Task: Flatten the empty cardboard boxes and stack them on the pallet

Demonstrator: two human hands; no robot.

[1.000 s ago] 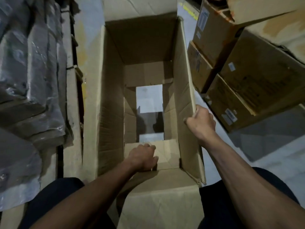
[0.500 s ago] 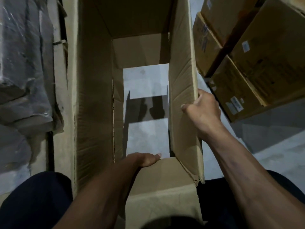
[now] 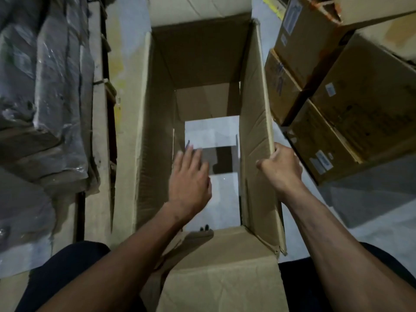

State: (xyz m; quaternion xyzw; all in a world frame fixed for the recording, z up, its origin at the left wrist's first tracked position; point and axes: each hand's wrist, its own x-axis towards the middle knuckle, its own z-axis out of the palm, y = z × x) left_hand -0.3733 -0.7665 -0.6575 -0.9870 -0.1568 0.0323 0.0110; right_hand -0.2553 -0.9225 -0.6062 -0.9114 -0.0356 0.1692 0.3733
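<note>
One open cardboard box (image 3: 202,64) stands upright on the pale floor (image 3: 371,221) directly below the camera, between the person's two legs. Both its top and bottom are open, so a patch of floor shows through the middle. Two hands work it. The right hand (image 3: 281,167) grips the top edge of the box's right wall, fingers curled over the rim. The left hand (image 3: 189,179) reaches down inside the box with fingers spread and straight, holding nothing; whether it touches the cardboard cannot be told. To the right sit at least four stacked closed cartons (image 3: 351,122), near the box. To the left lies a plastic-wrapped bundle (image 3: 42,91)
</note>
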